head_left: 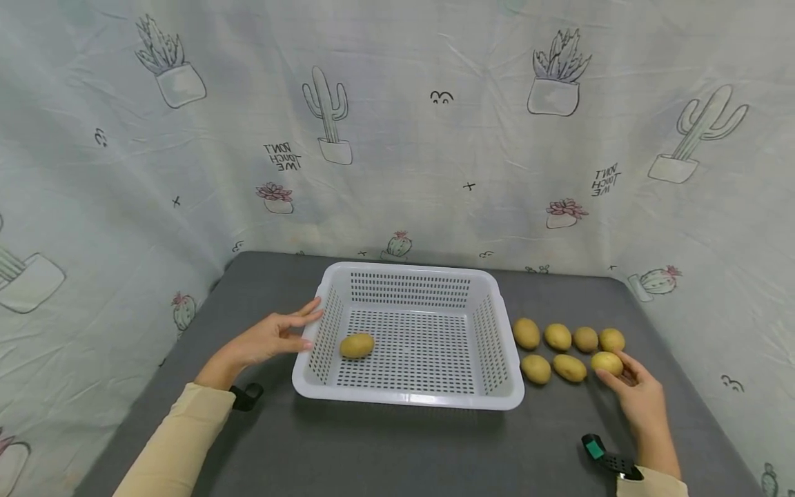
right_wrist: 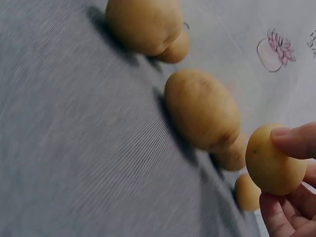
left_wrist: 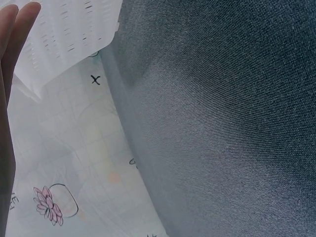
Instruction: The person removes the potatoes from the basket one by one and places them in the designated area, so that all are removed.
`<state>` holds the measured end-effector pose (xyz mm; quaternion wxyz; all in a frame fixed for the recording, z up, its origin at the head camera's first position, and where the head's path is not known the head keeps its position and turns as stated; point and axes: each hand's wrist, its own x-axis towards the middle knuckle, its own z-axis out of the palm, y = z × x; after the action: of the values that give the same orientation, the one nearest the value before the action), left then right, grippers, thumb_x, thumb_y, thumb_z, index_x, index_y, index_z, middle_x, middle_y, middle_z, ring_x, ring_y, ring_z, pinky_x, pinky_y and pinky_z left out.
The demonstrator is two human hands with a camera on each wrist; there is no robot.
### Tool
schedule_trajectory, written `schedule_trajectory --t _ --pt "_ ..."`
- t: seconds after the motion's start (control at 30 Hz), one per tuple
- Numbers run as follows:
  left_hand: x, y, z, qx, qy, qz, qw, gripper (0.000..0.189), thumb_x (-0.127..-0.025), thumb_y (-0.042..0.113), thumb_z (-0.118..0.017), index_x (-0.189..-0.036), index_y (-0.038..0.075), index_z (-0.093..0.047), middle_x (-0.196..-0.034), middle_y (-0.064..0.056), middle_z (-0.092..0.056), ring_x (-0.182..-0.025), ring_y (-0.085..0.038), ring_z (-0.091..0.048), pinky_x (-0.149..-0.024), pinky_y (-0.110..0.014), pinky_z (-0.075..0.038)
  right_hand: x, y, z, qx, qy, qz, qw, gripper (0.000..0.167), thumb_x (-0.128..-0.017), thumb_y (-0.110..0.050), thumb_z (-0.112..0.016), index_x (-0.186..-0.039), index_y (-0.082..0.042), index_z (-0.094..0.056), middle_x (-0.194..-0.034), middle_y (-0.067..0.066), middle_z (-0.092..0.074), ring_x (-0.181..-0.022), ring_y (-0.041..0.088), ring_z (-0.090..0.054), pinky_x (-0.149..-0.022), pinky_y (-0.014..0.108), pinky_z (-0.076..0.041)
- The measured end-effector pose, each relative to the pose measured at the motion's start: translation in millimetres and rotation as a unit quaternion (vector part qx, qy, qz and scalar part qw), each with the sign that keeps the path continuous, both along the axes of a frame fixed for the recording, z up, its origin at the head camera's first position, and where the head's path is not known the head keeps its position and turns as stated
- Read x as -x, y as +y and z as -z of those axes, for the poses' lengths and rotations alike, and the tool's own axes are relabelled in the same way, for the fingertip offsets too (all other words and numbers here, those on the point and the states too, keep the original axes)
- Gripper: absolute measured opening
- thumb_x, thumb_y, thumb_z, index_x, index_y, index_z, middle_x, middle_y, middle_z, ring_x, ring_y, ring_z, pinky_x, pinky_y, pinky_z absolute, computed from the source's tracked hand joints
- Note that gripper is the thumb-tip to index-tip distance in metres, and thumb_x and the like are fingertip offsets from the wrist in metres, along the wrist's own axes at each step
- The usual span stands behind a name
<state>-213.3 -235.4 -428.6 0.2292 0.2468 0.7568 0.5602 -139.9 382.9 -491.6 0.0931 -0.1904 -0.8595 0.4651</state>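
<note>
A white plastic basket (head_left: 410, 398) with slotted walls stands in the middle of the table, one potato (head_left: 357, 346) lying in its left part. My left hand (head_left: 263, 339) is at the basket's left rim, fingers extended and fingertips at the edge; the left wrist view shows only some of its fingers (left_wrist: 19, 37) beside the basket wall (left_wrist: 64, 34). To the right of the basket, my right hand (head_left: 640, 393) pinches a potato (head_left: 606, 363) between thumb and fingers. In the right wrist view that potato (right_wrist: 274, 160) appears lifted off the cloth.
Several more potatoes lie in two rows right of the basket, among them a back-row potato (head_left: 557, 337) and a front-row potato (head_left: 569, 368). Dark grey cloth (head_left: 373, 449) covers the table. A printed curtain (head_left: 397, 138) hangs behind and at both sides.
</note>
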Motion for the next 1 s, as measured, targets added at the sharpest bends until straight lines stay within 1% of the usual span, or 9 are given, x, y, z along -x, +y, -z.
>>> schedule_trajectory --t 0.1,0.17,0.27,0.33,0.43,0.5,0.67,0.83,1.0 --pt "0.0 -0.6 0.3 -0.003 -0.001 -0.002 1.0000 0.070 -0.091 0.010 -0.063 -0.147 -0.001 -0.023 -0.160 -0.008 0.007 -0.131 -0.041 -0.038 -0.089 -0.024 -0.050 1.3 2 5.5 -0.004 -0.016 0.005 0.9999 0.073 -0.089 -0.037 -0.065 -0.147 -0.004 -0.035 -0.125 0.006 -0.048 -0.080 -0.026 -0.038 -0.068 0.003 -0.036" --pt "0.1 -0.6 0.5 -0.004 0.000 -0.002 1.0000 0.070 -0.091 0.010 -0.063 -0.147 -0.001 -0.023 -0.160 -0.007 0.007 -0.133 -0.044 -0.033 -0.089 -0.024 -0.050 2.6 3 7.7 -0.007 -0.028 0.004 0.9996 0.072 -0.090 -0.036 -0.064 -0.147 -0.004 -0.034 -0.131 0.013 -0.048 -0.079 -0.026 -0.036 -0.068 0.004 -0.036" --pt "-0.2 -0.6 0.4 -0.005 0.001 0.000 1.0000 0.070 -0.091 0.009 -0.063 -0.147 -0.001 -0.023 -0.160 -0.007 0.007 -0.133 -0.042 -0.033 -0.089 -0.024 -0.050 3.1 4 10.4 -0.013 -0.050 -0.004 0.9987 0.072 -0.092 -0.035 -0.062 -0.148 -0.004 -0.030 -0.139 0.025 -0.043 -0.076 -0.027 -0.033 -0.066 0.004 -0.035" --pt "-0.5 -0.6 0.1 -0.005 0.001 0.001 1.0000 0.070 -0.090 0.009 -0.063 -0.147 -0.001 -0.023 -0.160 -0.008 0.007 -0.133 -0.042 -0.035 -0.089 -0.024 -0.050 2.7 4 11.6 -0.012 -0.061 -0.010 0.9980 0.073 -0.093 -0.036 -0.060 -0.149 -0.003 -0.028 -0.142 0.029 -0.040 -0.076 -0.027 -0.031 -0.066 0.004 -0.034" --pt "-0.5 -0.6 -0.5 -0.006 0.001 0.002 1.0000 0.070 -0.090 0.009 -0.063 -0.147 -0.001 -0.023 -0.159 -0.009 0.007 -0.133 -0.043 -0.034 -0.089 -0.025 -0.050 2.6 5 12.3 -0.012 -0.065 -0.015 0.9977 0.074 -0.093 -0.037 -0.059 -0.150 -0.004 -0.026 -0.143 0.029 -0.037 -0.078 -0.027 -0.030 -0.067 0.004 -0.034" --pt "-0.2 -0.5 -1.0 -0.007 0.001 0.002 1.0000 0.070 -0.090 0.009 -0.063 -0.147 -0.001 -0.023 -0.159 -0.009 0.007 -0.133 -0.046 -0.032 -0.088 -0.025 -0.050 3.5 5 12.4 -0.012 -0.059 -0.018 0.9980 0.074 -0.093 -0.038 -0.059 -0.150 -0.004 -0.026 -0.144 0.030 -0.036 -0.079 -0.027 -0.030 -0.067 0.004 -0.034" --pt "0.2 -0.3 -2.1 -0.007 0.001 0.001 1.0000 0.071 -0.090 0.009 -0.064 -0.147 0.000 -0.023 -0.159 -0.009 0.008 -0.132 -0.047 -0.033 -0.088 -0.025 -0.050 4.8 6 14.0 -0.009 -0.048 -0.021 0.9986 0.074 -0.094 -0.036 -0.058 -0.149 -0.002 -0.025 -0.143 0.031 -0.036 -0.079 -0.028 -0.030 -0.067 0.003 -0.034" --pt "-0.4 0.3 -1.4 -0.006 -0.003 0.002 1.0000 0.071 -0.090 0.010 -0.064 -0.147 -0.001 -0.022 -0.159 -0.008 0.008 -0.134 -0.046 -0.031 -0.088 -0.024 -0.050 4.1 7 18.0 -0.003 -0.044 -0.009 0.9990 0.074 -0.093 -0.035 -0.060 -0.149 -0.001 -0.026 -0.143 0.030 -0.035 -0.080 -0.027 -0.029 -0.068 0.001 -0.034" --pt "-0.9 -0.1 0.0 -0.001 0.007 0.003 1.0000 0.071 -0.090 0.011 -0.064 -0.147 -0.001 -0.023 -0.159 -0.009 0.007 -0.131 -0.046 -0.036 -0.088 -0.024 -0.050 4.5 8 21.6 0.010 -0.039 0.006 0.9992 0.075 -0.092 -0.035 -0.062 -0.149 -0.002 -0.027 -0.145 0.027 -0.034 -0.085 -0.024 -0.031 -0.070 0.000 -0.034"
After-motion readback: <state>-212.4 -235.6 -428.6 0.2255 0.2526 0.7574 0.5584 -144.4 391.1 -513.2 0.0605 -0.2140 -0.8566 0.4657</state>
